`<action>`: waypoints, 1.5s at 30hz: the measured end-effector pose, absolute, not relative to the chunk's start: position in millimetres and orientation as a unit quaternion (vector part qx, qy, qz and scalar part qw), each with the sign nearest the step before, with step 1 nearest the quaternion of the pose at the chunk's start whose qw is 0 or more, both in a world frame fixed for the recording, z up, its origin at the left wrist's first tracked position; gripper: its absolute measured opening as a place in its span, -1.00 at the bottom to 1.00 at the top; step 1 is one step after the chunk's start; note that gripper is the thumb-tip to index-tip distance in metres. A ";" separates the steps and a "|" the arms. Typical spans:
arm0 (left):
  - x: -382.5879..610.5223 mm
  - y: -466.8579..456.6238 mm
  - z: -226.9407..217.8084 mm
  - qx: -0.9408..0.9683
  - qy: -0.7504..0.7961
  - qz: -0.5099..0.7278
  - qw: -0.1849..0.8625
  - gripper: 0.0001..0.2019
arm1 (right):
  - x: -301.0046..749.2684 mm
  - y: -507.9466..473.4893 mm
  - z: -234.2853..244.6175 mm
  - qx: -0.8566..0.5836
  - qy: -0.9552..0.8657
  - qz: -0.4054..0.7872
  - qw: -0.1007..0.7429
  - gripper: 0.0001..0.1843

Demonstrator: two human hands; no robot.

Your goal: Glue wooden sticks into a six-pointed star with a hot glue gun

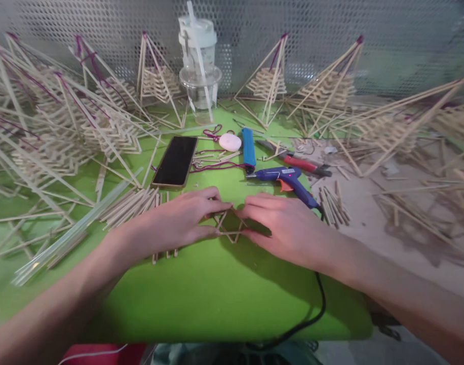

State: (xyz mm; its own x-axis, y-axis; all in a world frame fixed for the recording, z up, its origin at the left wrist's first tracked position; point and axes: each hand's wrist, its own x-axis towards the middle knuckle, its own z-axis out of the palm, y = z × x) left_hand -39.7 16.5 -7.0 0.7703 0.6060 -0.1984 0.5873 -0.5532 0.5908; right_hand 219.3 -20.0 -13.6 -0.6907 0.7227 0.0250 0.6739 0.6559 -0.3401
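Observation:
Between my hands, a small frame of thin wooden sticks [229, 233] with crossing pieces sits low over the green mat [217, 299]. My left hand [182, 215] pinches its left side between thumb and fingers. On the opposite side, my right hand [281, 225] grips the same frame, with part of it hidden behind the fingers. Beyond the right hand lies a blue glue gun [281, 177] with an orange trigger. A pile of loose wooden sticks [127, 205] rests beside my left forearm, and a shorter bundle of sticks [334, 207] is right of the glue gun.
Stick pyramids [158, 83] with purple thread line the back and left. A phone [176, 161], a white rounded object [230, 142], a blue tool handle [248, 147], red-handled pliers [300, 163] and a plastic cup [199, 91] stand or lie ahead. The glue gun's black cord [319, 304] trails rightward.

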 end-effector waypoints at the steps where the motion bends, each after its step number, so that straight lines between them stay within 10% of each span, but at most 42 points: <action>1: -39.5 16.5 -6.1 0.881 0.340 0.011 0.330 -0.56 | 219.2 -20.3 -13.6 -0.386 -0.907 0.150 0.077 -0.84; 16: -41.7 10.8 -8.2 0.877 0.345 0.050 0.330 -0.59 | 221.1 -18.2 -10.4 -0.493 -0.842 0.197 0.093 -0.56; 30: -40.7 -1.7 3.1 0.898 0.313 0.138 0.278 -0.37 | 220.3 -24.1 -14.7 -0.424 -0.833 0.198 0.295 -0.92; 38: -26.0 -9.9 1.2 0.881 0.310 0.309 0.179 -0.87 | 223.1 -29.0 -13.7 -0.374 -0.867 0.036 0.327 -0.91; 45: -20.1 -18.2 4.5 0.873 0.300 0.369 0.109 -0.86 | 223.9 -33.2 -11.1 -0.351 -0.866 0.011 0.357 -0.85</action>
